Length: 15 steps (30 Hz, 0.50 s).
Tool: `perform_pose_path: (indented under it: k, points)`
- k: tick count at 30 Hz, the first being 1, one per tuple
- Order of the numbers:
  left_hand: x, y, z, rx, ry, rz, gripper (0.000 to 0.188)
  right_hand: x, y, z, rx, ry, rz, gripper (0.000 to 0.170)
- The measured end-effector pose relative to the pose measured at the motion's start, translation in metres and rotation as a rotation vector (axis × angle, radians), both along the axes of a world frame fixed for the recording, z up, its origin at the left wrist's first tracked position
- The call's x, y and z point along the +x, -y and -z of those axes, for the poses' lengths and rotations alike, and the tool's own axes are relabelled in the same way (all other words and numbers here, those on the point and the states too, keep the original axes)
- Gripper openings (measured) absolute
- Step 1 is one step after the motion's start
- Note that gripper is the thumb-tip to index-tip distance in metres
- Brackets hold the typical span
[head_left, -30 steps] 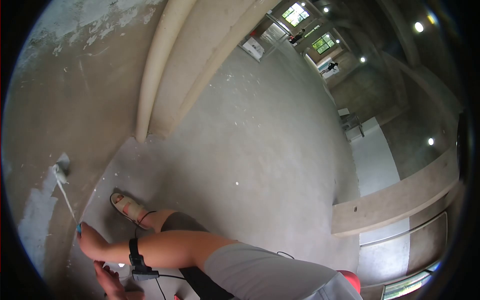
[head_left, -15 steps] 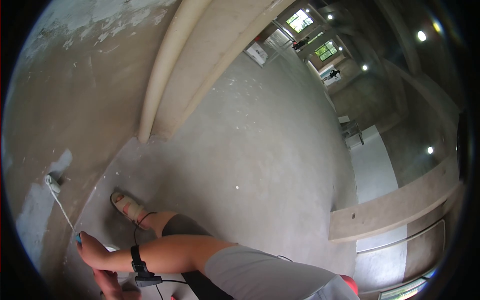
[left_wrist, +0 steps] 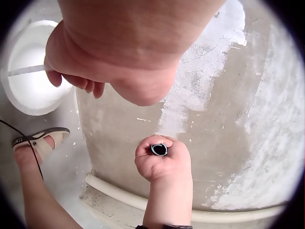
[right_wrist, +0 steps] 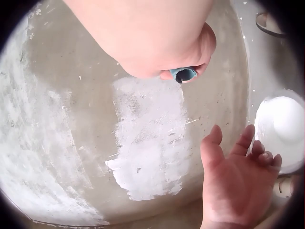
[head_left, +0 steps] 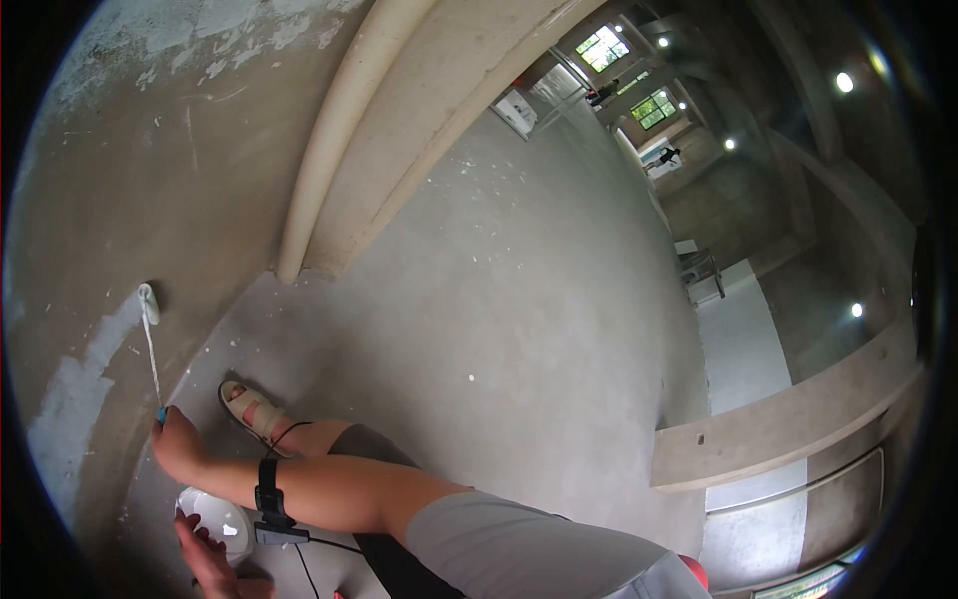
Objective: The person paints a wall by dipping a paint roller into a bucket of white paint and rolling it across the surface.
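Head view, white paint bucket [head_left: 207, 511]: landmark for every place below; round, open at the top, white inside; seen against the grey floor [head_left: 479, 329], lower edge partly covered by the left hand.
Paint roller [head_left: 149, 303]: above the bucket, at the wall [head_left: 225, 200]; head white, at the upper end of a white streak; cannot tell whether pressed to the surface or just off it.
Roller shaft [head_left: 153, 364]: coated white, running from the roller head toward the bucket.
Teal handle [right_wrist: 183, 74]: nearer the bucket than the roller head; hollow end protruding from the right hand.
Right hand [head_left: 178, 449]: just above the bucket; fingers curled closely round the teal handle, narrow grip.
Left hand [head_left: 208, 559]: just beside the bucket, on the side away from the roller; thumb and index finger spread wide in the right wrist view, other fingers bent; cannot tell whether holding anything.
Pale strip [left_wrist: 28, 70]: across the bucket's opening, reaching the left hand in the left wrist view; cannot tell whether gripped.
White painted patch [head_left: 75, 419]: on the wall, above and left of the bucket.
Sandalled foot [head_left: 254, 411]: on the floor, above and right of the bucket.
Black wrist strap [head_left: 269, 494]: round the right forearm, near the bucket.
Beige pipe [head_left: 329, 150]: along the wall, well apart from the bucket.
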<state>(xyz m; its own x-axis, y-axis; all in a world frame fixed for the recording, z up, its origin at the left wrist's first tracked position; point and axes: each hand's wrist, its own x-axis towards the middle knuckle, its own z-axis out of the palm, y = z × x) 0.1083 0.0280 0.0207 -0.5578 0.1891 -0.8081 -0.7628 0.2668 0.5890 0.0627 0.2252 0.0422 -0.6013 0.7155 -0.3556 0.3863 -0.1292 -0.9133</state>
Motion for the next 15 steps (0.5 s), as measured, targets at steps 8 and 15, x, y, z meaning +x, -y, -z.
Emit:
perform_pose_path:
  k: [8,15]
  points:
    - [0.001,-0.004,0.001,0.019,-0.001,-0.036,0.084,0.003,-0.003,0.004,0.122,0.004,0.017,0.026]
    - [0.006,-0.012,-0.003,0.017,-0.012,-0.006,0.082,0.004,0.005,0.001,0.008,0.0,-0.054,0.026]
